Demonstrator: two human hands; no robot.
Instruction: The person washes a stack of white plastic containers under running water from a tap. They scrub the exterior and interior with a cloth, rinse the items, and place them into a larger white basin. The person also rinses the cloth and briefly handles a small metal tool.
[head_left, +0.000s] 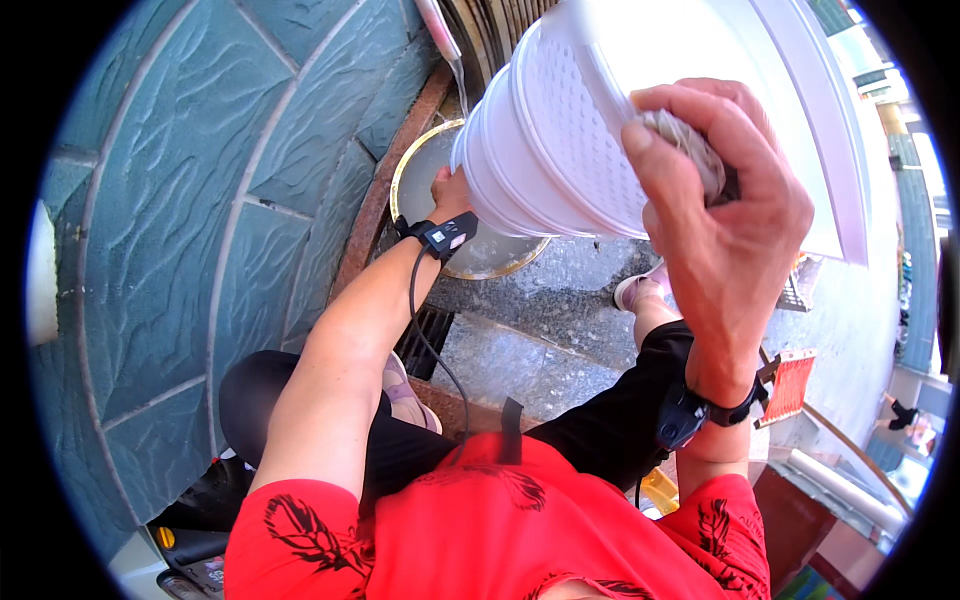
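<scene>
A tall white plastic basket (560, 140) with ribbed bands and rows of small holes lies tilted on its side, its wide rim toward the upper right. My left hand (450, 192) is at its narrow base and grips it there, the fingers partly hidden behind the plastic. My right hand (735, 190) is closed round a crumpled greyish rag (690, 150), close in front of the basket's side near the wide end. Beneath the base stands a round metal basin (397, 185) with cloudy water. Water runs into it from a pinkish hose (438, 28).
A blue-grey stone-tiled wall (180, 200) rises at the left. Between my feet lies wet paving (500, 355), with a dark drain grate (428, 338) near my left shoe. An orange-red slatted object (790, 387) is beyond my right wrist. A cable runs from my left wrist.
</scene>
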